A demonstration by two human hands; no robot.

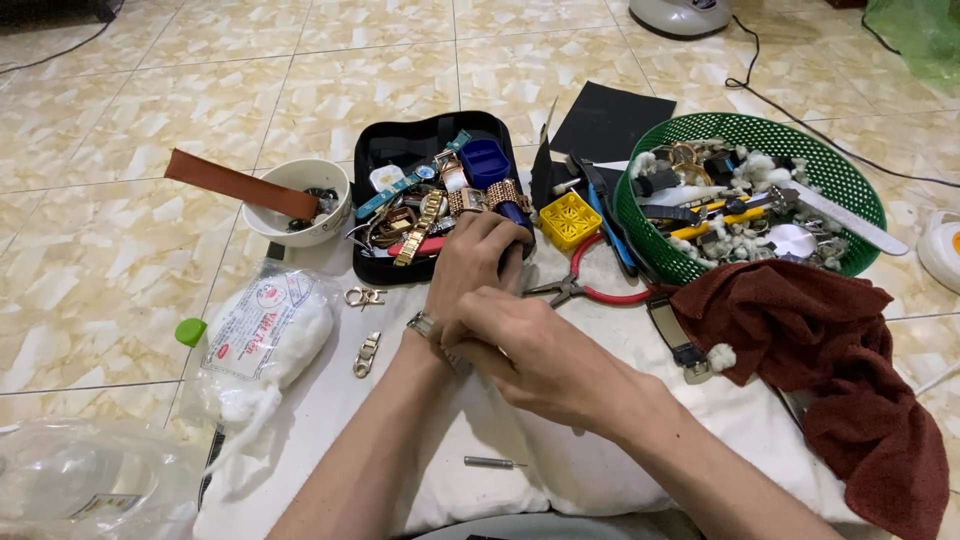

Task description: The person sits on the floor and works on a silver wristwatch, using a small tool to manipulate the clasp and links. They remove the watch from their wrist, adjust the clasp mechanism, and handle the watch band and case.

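Observation:
My left hand (480,255) is curled into a loose fist just in front of the black zip case (372,265) that is full of watches and metal watch bands. A silver metal watch band (425,325) sits around my left wrist. My right hand (535,355) lies across that wrist, its fingers closed on the band at the underside. Red-handled pliers (590,290) lie just right of my hands on the white cloth (560,465).
A green basket (640,235) of tools and cotton stands at right, a dark red towel (850,370) in front of it. A white bowl (300,235) with a brown strap, a cotton bag (265,335), loose clasps (365,297), a yellow block (570,220) and a small pin tool (490,462) lie around.

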